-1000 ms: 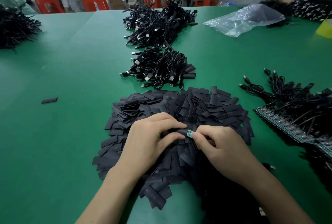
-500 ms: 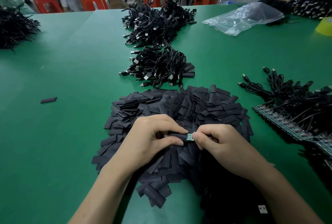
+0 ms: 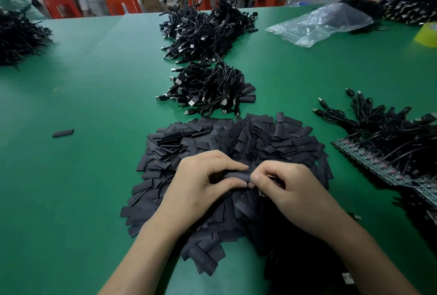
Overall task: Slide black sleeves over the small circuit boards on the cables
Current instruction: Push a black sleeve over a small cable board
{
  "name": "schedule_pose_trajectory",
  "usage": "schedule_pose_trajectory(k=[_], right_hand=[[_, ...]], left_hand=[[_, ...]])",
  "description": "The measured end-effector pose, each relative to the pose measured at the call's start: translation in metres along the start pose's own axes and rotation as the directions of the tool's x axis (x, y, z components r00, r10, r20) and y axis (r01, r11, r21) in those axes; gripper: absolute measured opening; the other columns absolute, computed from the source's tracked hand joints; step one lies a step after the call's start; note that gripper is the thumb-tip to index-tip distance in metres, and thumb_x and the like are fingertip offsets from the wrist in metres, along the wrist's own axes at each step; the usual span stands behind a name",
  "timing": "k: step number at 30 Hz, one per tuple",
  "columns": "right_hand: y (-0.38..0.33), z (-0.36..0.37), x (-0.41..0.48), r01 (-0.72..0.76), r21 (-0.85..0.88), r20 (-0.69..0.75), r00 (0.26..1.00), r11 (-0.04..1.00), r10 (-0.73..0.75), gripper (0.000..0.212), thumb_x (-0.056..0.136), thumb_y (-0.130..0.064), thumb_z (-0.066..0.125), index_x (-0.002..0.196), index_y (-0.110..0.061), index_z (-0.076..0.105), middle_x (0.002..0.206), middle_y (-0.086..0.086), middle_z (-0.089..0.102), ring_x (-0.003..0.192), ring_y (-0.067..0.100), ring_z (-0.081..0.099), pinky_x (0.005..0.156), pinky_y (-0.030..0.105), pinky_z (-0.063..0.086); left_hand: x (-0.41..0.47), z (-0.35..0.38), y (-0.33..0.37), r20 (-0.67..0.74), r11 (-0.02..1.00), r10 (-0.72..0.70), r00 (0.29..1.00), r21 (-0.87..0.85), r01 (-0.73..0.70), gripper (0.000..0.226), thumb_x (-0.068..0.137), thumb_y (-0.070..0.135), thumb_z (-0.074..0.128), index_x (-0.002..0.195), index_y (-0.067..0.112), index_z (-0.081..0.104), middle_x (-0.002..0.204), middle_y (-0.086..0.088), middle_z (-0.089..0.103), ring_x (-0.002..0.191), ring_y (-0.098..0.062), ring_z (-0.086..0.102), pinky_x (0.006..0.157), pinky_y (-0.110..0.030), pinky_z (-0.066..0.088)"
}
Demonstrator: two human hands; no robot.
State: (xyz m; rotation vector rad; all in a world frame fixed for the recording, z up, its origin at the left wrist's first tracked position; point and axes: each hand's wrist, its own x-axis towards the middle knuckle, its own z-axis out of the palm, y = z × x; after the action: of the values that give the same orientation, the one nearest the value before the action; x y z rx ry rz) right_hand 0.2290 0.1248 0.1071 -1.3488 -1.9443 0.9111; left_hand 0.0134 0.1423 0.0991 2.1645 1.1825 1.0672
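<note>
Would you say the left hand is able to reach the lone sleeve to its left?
Probably yes: only bare table lies between the left hand and the lone sleeve, though it grips a second sleeve.

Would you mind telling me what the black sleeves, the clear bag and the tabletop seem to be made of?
Sleeves: probably thin matte plastic tubing; they lie flat and bend. Bag: thin glossy plastic film, crinkled and see-through. Tabletop: a smooth green mat, perhaps rubber or vinyl, with a dull sheen.
</note>
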Motion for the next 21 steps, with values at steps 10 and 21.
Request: schedule_pose_trajectory(k=[10, 21], right_hand=[[0.002, 0.0, 0.0, 0.135, -0.025, -0.193, 0.971, 0.99, -0.138, 0.018, 0.09, -0.011, 0.076, 0.084, -0.025, 0.066, 0.07, -0.01, 0.062, 0.064, 0.01, 0.058, 0.058, 0.012, 0.038], [0.004, 0.001, 0.001, 0.287, -0.261, -0.246, 0.904, 0.922, -0.351, 0.006, 0.092, -0.015, 0.067, 0.087, -0.02, 0.067, 0.074, -0.011, 0.057, 0.067, 0.01, 0.053, 0.063, 0.031, 0.046]], left_hand=[[0.001, 0.002, 0.005, -0.087, 0.999, -0.03, 0.996, -0.046, 0.026, 0.021, 0.077, 0.022, 0.088, 0.097, 0.017, 0.083, 0.092, 0.011, 0.075, 0.087, -0.006, 0.07, 0.079, -0.018, 0.052], [-0.001, 0.008, 0.005, -0.112, 0.987, -0.091, 0.99, -0.144, 0.074, 0.016, 0.081, 0.024, 0.083, 0.096, 0.02, 0.081, 0.092, 0.012, 0.075, 0.09, -0.007, 0.071, 0.083, -0.018, 0.051]])
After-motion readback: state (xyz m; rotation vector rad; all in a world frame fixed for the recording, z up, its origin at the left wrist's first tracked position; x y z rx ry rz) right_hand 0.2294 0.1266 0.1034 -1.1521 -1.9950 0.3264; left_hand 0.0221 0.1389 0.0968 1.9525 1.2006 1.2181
